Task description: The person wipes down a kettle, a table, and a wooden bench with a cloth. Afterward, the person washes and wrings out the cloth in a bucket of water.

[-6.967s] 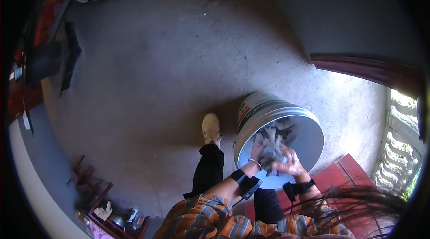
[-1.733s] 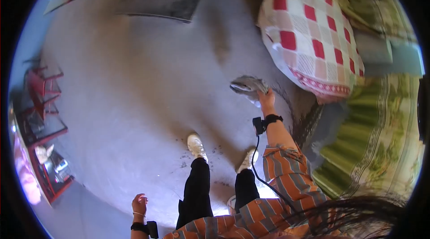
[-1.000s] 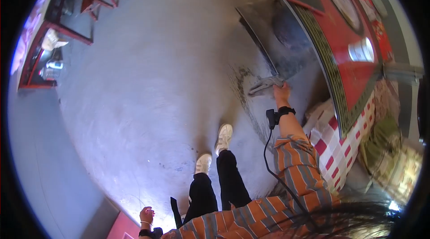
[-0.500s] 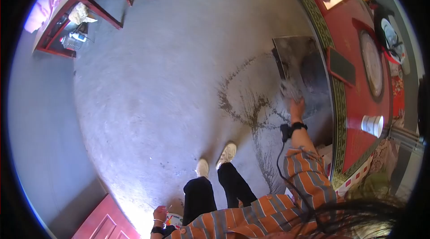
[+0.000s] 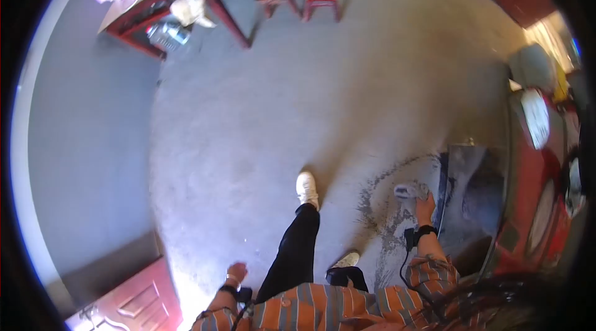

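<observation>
Left hand (image 5: pixel 237 271), beside the body: its grip cannot be told. Right hand (image 5: pixel 424 207): closed around one end of the grey cloth (image 5: pixel 410 191), above the dark-streaked floor (image 5: pixel 394 231), beside the dark panel (image 5: pixel 473 191). A firm hold and low, steady motion likely limit scatter.

No text, brand, number or sign can be read. Any print on the long white object (image 5: pixel 535 118) at right is too blurred to tell.
</observation>
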A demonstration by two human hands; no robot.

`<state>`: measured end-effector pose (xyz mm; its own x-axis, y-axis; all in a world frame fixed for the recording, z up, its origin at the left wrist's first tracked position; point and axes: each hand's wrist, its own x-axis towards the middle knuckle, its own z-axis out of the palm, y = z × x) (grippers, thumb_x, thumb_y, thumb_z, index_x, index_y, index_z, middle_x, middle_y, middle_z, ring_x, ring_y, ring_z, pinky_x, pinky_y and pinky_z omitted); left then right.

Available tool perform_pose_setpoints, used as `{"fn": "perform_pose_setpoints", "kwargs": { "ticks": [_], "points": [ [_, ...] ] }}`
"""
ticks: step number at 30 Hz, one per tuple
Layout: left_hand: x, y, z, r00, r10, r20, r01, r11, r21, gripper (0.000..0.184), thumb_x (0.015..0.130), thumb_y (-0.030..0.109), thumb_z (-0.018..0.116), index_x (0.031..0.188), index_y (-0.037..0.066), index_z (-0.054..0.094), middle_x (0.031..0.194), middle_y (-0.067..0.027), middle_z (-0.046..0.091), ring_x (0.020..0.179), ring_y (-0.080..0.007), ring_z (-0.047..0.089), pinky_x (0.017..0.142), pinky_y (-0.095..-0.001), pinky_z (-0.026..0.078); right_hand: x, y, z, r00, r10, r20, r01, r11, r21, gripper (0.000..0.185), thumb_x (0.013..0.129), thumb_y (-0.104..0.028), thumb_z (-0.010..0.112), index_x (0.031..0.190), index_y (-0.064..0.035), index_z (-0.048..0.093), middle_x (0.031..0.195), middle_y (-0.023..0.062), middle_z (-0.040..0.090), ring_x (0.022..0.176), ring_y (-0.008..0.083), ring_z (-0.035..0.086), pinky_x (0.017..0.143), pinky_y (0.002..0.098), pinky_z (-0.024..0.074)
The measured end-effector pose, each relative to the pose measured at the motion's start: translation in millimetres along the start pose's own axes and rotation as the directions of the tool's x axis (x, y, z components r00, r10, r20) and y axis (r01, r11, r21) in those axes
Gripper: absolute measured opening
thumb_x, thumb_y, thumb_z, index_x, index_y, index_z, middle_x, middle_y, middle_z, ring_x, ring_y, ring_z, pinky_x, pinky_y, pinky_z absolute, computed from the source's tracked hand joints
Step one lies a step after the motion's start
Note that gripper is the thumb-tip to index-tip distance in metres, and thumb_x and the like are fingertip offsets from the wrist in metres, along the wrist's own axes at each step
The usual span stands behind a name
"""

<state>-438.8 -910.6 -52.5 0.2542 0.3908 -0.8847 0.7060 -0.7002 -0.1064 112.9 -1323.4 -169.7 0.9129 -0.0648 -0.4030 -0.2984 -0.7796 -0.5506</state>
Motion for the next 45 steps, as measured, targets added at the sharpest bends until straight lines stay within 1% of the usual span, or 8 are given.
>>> {"fn": "perform_pose_setpoints", "kwargs": {
  "ticks": [2, 5, 10, 20, 25, 29, 35, 45],
  "points": [
    [-1.6, 10.1, -42.9, 0.97, -0.234, -0.071, 0.08, 0.579, -0.811, 0.023, 0.078, 0.024, 0.05, 0.09, 0.007, 0.059, 0.075, -0.0111, 0.062, 0.066, -0.0215, 0.06, 0.06, -0.0324, 0.049, 23.0, -59.2, 33.6, 0.989, -0.147, 0.01, 0.146, 0.985, 0.097, 0.032, 0.068, -0.008, 0.059, 0.098, -0.0005, 0.053, 0.09, 0.0179, 0.059, 0.087, 0.0345, 0.055, 0.074, 0.0381, 0.0423],
    [-27.7, 24.5, -94.1, 0.896, -0.443, 0.015, 0.185, 0.343, -0.921, 0.019, 0.08, 0.018, 0.047, 0.087, 0.004, 0.058, 0.064, -0.0103, 0.059, 0.053, -0.0171, 0.058, 0.05, -0.0267, 0.048, 67.1, -114.6, 110.7, 0.946, -0.319, 0.049, 0.321, 0.945, -0.054, 0.039, 0.066, -0.016, 0.063, 0.1, -0.0003, 0.052, 0.086, 0.0201, 0.059, 0.081, 0.0375, 0.055, 0.068, 0.0406, 0.044],
    [-47.9, 37.9, -75.7, 0.851, -0.484, 0.207, 0.28, 0.085, -0.956, 0.018, 0.082, 0.015, 0.046, 0.087, 0.001, 0.056, 0.064, -0.0115, 0.058, 0.051, -0.0166, 0.057, 0.046, -0.0265, 0.049, 74.5, -247.5, 205.0, 0.838, -0.501, 0.217, 0.495, 0.865, 0.086, 0.032, 0.064, -0.014, 0.059, 0.094, -0.0056, 0.052, 0.081, 0.02, 0.058, 0.078, 0.0383, 0.055, 0.066, 0.0426, 0.0437],
    [-119.7, 94.6, -55.3, 0.797, -0.574, 0.189, 0.237, 0.01, -0.971, 0.013, 0.077, 0.005, 0.048, 0.084, 0.0, 0.058, 0.058, -0.0098, 0.057, 0.046, -0.0136, 0.054, 0.042, -0.0244, 0.045, 10.6, -435.9, 239.3, 0.692, -0.599, 0.404, 0.464, 0.797, 0.386, 0.032, 0.067, -0.015, 0.065, 0.093, -0.0028, 0.051, 0.08, 0.0152, 0.06, 0.076, 0.0302, 0.058, 0.067, 0.0361, 0.0442],
    [-89.5, 109.5, -124.8, 0.847, -0.525, 0.082, 0.142, 0.074, -0.987, 0.011, 0.079, 0.006, 0.05, 0.082, -0.002, 0.057, 0.055, -0.0096, 0.055, 0.045, -0.0139, 0.053, 0.04, -0.0256, 0.043, 113.8, -460.9, 241.8, 0.815, -0.518, 0.259, 0.406, 0.83, 0.381, 0.029, 0.067, -0.012, 0.064, 0.092, -0.0028, 0.051, 0.08, 0.0158, 0.059, 0.077, 0.0322, 0.056, 0.068, 0.0368, 0.0439],
    [-66.1, 113.2, -82.6, 0.863, -0.443, 0.242, 0.153, -0.228, -0.962, 0.011, 0.079, 0.006, 0.048, 0.085, 0.001, 0.055, 0.057, -0.0109, 0.056, 0.043, -0.0163, 0.053, 0.039, -0.0277, 0.045, 266.5, -414.1, 179.5, 0.933, -0.357, 0.047, 0.333, 0.904, 0.269, 0.031, 0.067, -0.013, 0.063, 0.094, -0.0027, 0.051, 0.088, 0.015, 0.059, 0.081, 0.0312, 0.055, 0.071, 0.0373, 0.0426],
    [7.5, 170.2, -214.0, 0.905, -0.397, 0.151, 0.251, 0.214, -0.944, 0.011, 0.079, 0.005, 0.048, 0.086, 0.001, 0.055, 0.059, -0.0119, 0.057, 0.045, -0.017, 0.054, 0.041, -0.0282, 0.046, 434.4, -367.4, -1.0, 0.995, -0.04, -0.091, 0.026, 0.989, -0.146, 0.034, 0.071, -0.017, 0.055, 0.101, -0.0022, 0.05, 0.09, 0.0202, 0.058, 0.087, 0.0368, 0.054, 0.073, 0.0406, 0.0428],
    [143.2, 162.6, -409.3, 0.965, -0.26, -0.016, 0.123, 0.512, -0.85, 0.013, 0.078, 0.002, 0.045, 0.087, 0.003, 0.054, 0.061, -0.0146, 0.058, 0.045, -0.0195, 0.056, 0.038, -0.031, 0.047, 438.6, -132.1, -154.1, 0.681, 0.386, -0.622, -0.431, 0.898, 0.086, 0.041, 0.067, -0.013, 0.055, 0.106, -0.0012, 0.05, 0.097, 0.0214, 0.057, 0.091, 0.0367, 0.053, 0.078, 0.0376, 0.0423]
  ]
}}
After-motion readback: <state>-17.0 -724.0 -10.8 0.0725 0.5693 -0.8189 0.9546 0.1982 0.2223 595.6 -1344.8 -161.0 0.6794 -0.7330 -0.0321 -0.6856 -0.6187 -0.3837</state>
